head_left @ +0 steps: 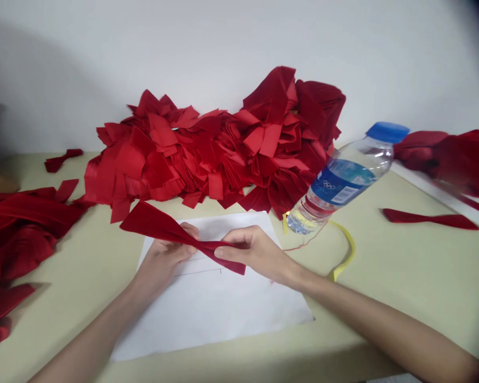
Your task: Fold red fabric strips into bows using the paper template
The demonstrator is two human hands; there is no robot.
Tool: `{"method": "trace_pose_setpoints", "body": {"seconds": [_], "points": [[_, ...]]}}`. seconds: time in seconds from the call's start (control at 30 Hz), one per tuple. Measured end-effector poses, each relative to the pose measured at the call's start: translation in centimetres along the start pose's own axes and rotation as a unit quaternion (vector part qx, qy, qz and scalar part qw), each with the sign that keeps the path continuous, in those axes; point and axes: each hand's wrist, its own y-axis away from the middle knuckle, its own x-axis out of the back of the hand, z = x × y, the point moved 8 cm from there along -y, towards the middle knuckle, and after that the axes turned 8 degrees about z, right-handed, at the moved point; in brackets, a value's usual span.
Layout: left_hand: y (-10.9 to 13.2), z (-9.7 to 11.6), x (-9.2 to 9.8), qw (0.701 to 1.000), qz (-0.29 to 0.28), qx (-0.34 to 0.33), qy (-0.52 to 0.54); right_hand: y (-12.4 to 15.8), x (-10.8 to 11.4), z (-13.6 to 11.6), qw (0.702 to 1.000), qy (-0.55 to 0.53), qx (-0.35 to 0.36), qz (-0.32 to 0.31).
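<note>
Between my two hands is a red velvet ribbon piece (154, 223), pinched narrow in the middle and wider toward both ends. My left hand (175, 247) grips it near the narrow middle, thumb in front. My right hand (251, 250) pinches the shorter right part between thumb and fingers. The ribbon is held over a white sheet of paper (215, 314) marked with thin ruled lines. Some fingertips of both hands are hidden behind the ribbon.
A big heap of red ribbon pieces (207, 154) lies against the wall. More red ribbon strips (24, 234) are at the left. To the right stand a water bottle (339, 181), a curved yellow tape (349, 244), a twisted ribbon piece (431, 219) and a white-edged tray (443, 197).
</note>
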Motion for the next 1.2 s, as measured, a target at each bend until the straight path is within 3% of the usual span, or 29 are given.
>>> {"method": "trace_pose_setpoints", "body": {"seconds": [0.2, 0.37, 0.77, 0.93, 1.03, 1.2], "points": [[-0.4, 0.6, 1.2, 0.999, 0.042, -0.033, 0.0, -0.1, 0.6, 0.4, 0.999, 0.014, 0.001, 0.048], [-1.0, 0.5, 1.8, 0.999, 0.042, -0.023, 0.024, 0.1, 0.7, 0.2, 0.998, 0.05, 0.017, 0.029], [-1.6, -0.7, 1.2, 0.999, 0.004, 0.021, 0.034, 0.7, 6.2, -2.0, 0.977, 0.161, 0.109, 0.091], [-1.1, -0.5, 0.6, 0.999, -0.022, 0.025, 0.005, 2.2, 7.9, -3.6, 0.94, 0.285, 0.176, 0.065], [-0.7, -0.9, 0.1, 0.998, -0.033, 0.04, -0.026, 3.4, 8.5, -3.4, 0.92, 0.338, 0.195, 0.024], [0.1, -1.5, -1.3, 0.995, -0.072, 0.065, -0.037, 5.5, 6.6, -1.8, 0.888, 0.389, 0.234, -0.078]]}}
